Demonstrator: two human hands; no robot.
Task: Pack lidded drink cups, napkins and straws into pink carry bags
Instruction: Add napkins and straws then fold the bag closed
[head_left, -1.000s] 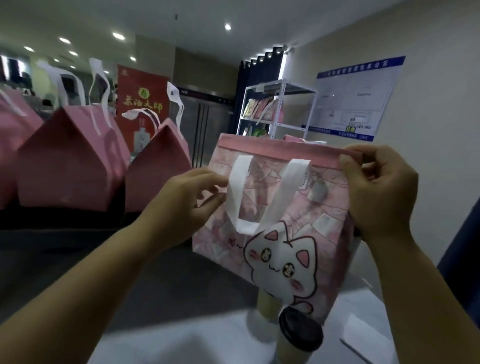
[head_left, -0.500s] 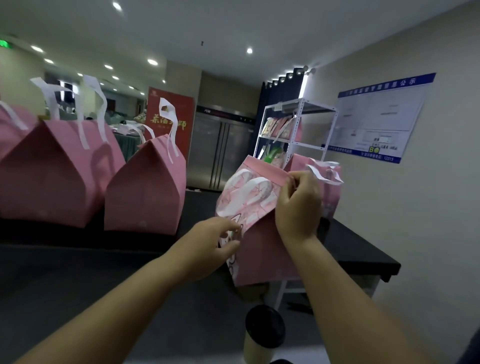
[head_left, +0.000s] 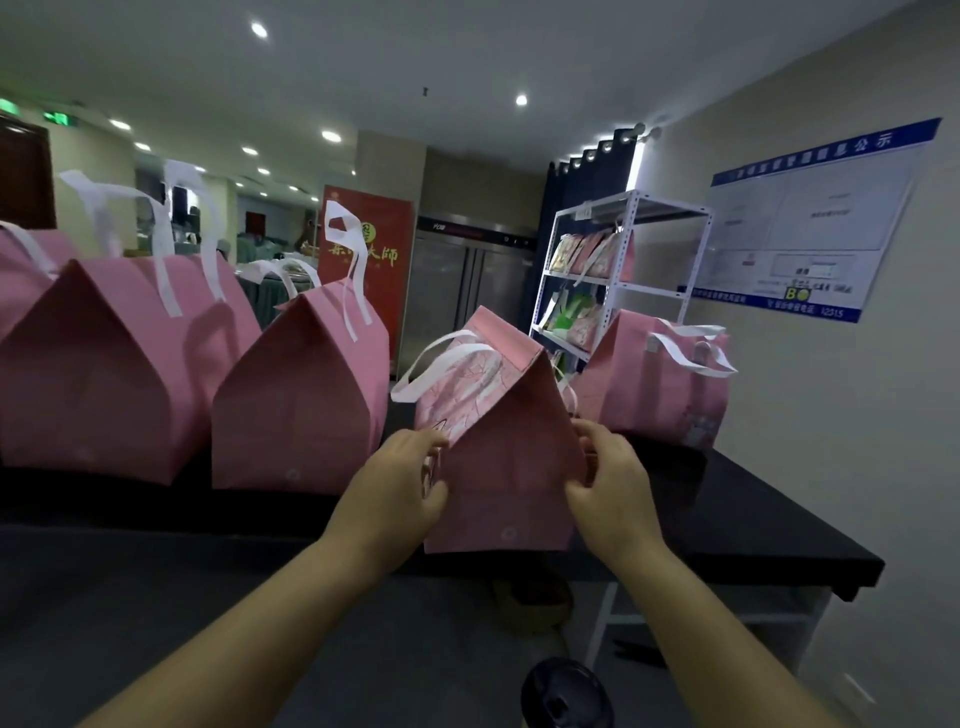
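Observation:
A pink carry bag (head_left: 506, 467) with white handles stands end-on at the middle of the black table (head_left: 753, 525), its top folded shut. My left hand (head_left: 397, 488) grips its left side and my right hand (head_left: 610, 483) grips its right side, fingers curled round the edges. A lidded drink cup (head_left: 566, 693) with a black lid shows at the bottom edge, below the table. What is inside the bag is hidden.
Two closed pink bags (head_left: 109, 364) (head_left: 304, 395) stand in a row to the left, part of a third at the far left. Another pink bag (head_left: 660, 384) stands behind on the right. A white shelf rack (head_left: 618, 270) and a wall poster (head_left: 810, 228) are beyond.
The bag was held up in the air with its cat face toward me. It has turned end-on and come down onto the black table. Both hands slid down to its sides.

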